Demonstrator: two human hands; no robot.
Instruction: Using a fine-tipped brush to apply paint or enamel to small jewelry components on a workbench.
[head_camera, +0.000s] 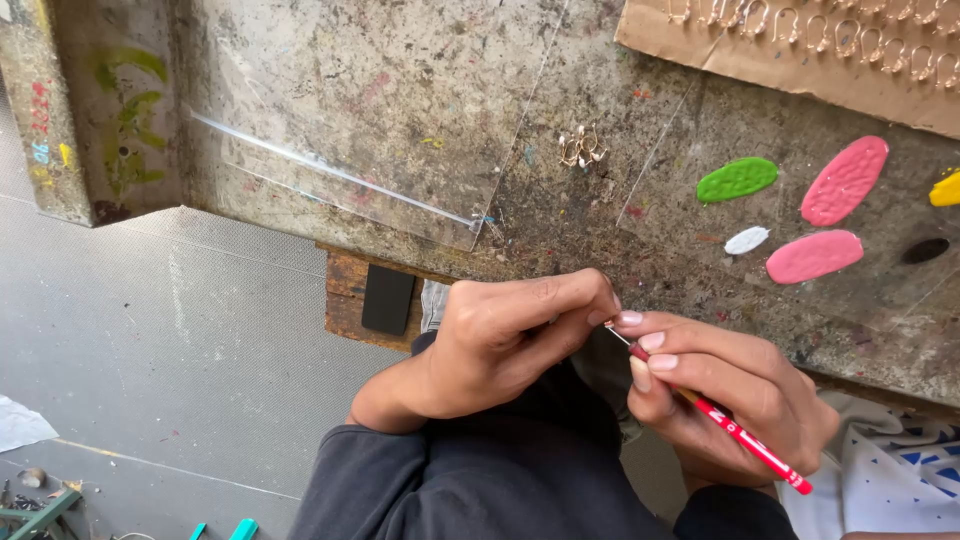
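Pointing up-left: red paintbrush (735, 430) (diagonal), right hand (725, 395).

Paintbrush (745, 436) handle is bright red with white markings. On the grimy grey, paint-speckled tabletop (400, 110) sit blobs: one green (737, 179), two pink (845, 180), a small white one (747, 240), yellow (946, 189) at the edge. Cardboard (760, 55) is plain brown.

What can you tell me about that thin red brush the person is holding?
The red brush is a slim paintbrush with a glossy red handle bearing white markings, a narrow brownish band and a small metal ferrule near its tip. It lies slanted, the tip pointing up and left, the handle end down and right. The right hand grips it near the front like a pen. Its tip meets the pinched fingertips of the left hand, which hide the bristles and whatever they pinch.
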